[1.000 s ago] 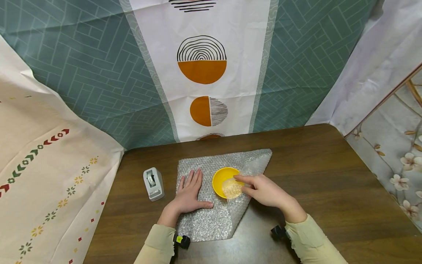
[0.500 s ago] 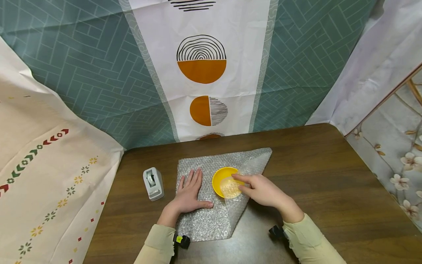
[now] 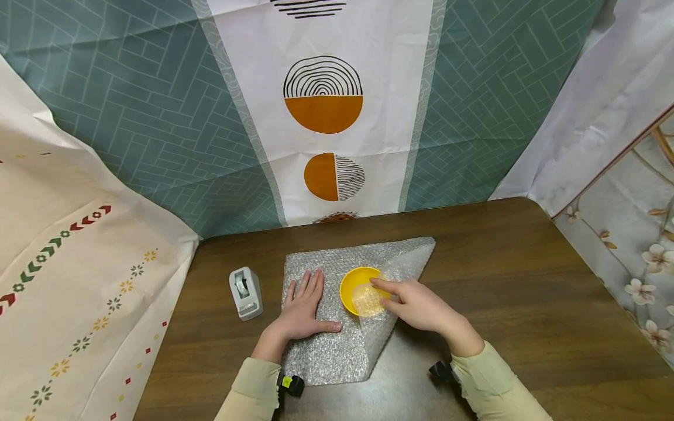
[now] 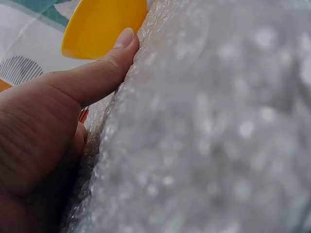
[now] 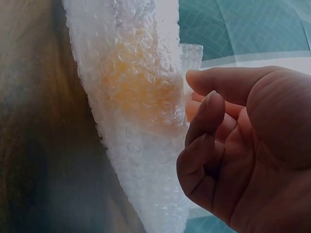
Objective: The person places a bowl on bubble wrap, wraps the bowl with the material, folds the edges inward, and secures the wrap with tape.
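My left hand (image 3: 302, 310) lies flat on the wrap (image 3: 326, 359). My right hand (image 3: 421, 307) curls at its folded flap (image 3: 376, 333); I can't tell if it pinches. The bowl (image 3: 350, 287) sits on the wrap, partly under the flap. The wrap seems light, springy, best held by its edge.
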